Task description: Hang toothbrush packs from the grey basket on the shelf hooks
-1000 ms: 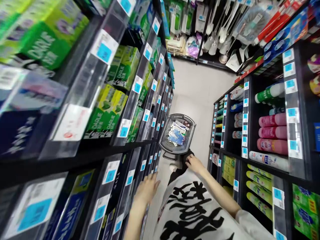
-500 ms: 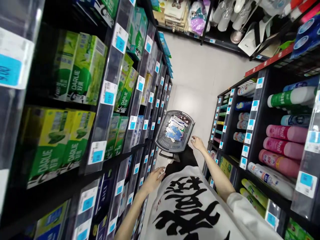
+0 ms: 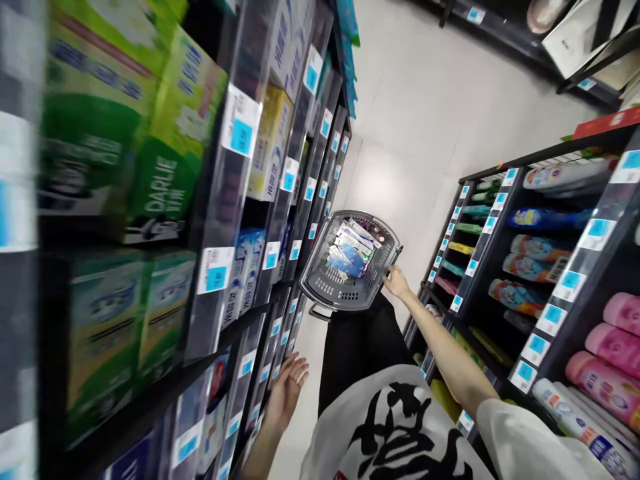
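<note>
A grey plastic shopping basket stands on the floor of a shop aisle ahead of me, with several small packets inside. My right hand reaches forward and touches the basket's right rim near its handle; whether the fingers are closed on it I cannot tell. My left hand hangs low beside the left shelving, fingers spread and holding nothing. Below me are my black trousers and a white shirt with black print.
Tall black shelves on the left hold green and yellow toothpaste boxes behind blue price tags. Shelves on the right hold lying tubes and pink bottles. The pale floor runs forward between them.
My right hand moved forward from my lap to the basket's rim. My left hand dropped lower beside the shelves. The view tilted downward and nearer the left shelf.
</note>
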The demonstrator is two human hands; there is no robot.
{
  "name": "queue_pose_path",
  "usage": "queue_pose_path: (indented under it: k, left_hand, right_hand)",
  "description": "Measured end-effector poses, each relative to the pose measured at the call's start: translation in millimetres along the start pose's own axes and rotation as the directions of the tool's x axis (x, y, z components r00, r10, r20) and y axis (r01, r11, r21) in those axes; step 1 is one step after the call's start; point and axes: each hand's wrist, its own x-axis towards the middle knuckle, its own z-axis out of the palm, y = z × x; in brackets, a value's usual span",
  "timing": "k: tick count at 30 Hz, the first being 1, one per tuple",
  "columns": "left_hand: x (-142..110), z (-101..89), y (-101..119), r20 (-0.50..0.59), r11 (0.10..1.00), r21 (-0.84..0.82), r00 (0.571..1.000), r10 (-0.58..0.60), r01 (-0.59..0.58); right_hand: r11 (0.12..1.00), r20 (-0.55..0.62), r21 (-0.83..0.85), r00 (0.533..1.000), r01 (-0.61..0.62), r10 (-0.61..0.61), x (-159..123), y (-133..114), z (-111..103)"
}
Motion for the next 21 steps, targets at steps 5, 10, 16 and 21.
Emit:
queue_pose_path:
  k: [5, 10, 16, 21]
  left_hand:
    - [57, 21.0, -41, 0.080, 0.963, 0.270, 0.996, -0.042, 0.019]
    - [147, 78.1, -62, 0.312, 0.812, 0.552, 0.950, 0.010, -0.190]
    - [329, 203.3, -5, 0.717, 0.171, 0.662, 0.683, 0.137, -0.730]
    - [461, 299.6, 64, 0.707, -0.285, 0.696, 0.699, 0.110, -0.659]
  right_hand:
    - [0.998, 0.004, -0.061, 1.000, 0.016, -0.016, 71, 8, 48]
    - [0.991, 0.027, -0.129, 0.999, 0.032, -0.028, 147, 25, 99]
    - [0.980, -0.023, -0.199, 1.000, 0.006, -0.011, 217, 46, 148]
    - [0.978, -0.089, -0.207, 0.995, 0.034, -0.053, 259, 61, 179]
